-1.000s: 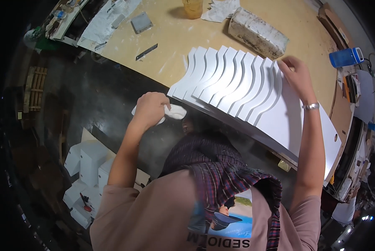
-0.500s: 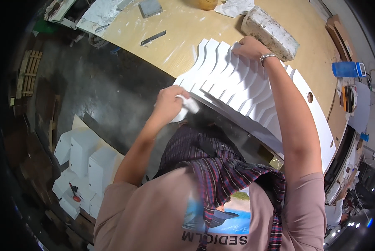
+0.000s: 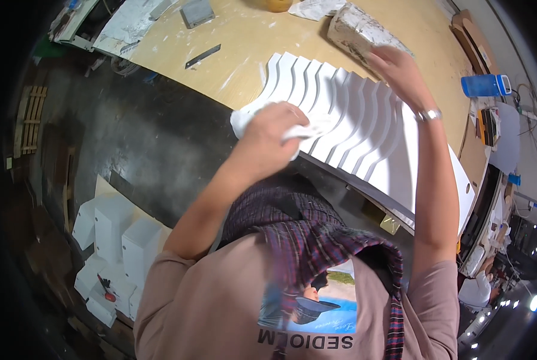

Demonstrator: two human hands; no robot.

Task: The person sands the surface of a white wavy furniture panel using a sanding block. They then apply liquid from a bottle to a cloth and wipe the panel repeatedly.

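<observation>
The left hand [image 3: 273, 137] has moved over the wavy-edged white panels [image 3: 334, 99] along the near edge of the table [image 3: 166, 60], fingers clenching a white cloth [image 3: 309, 130]; the right hand's fingers [image 3: 380, 58] seem released.

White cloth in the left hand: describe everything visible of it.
The white cloth looks soft, crumpled into a loose wad. The left hand clutches it, hiding much of it, folds showing to the right. It is over the left end of the wavy-edged white panels; I cannot tell whether it touches them.
</observation>
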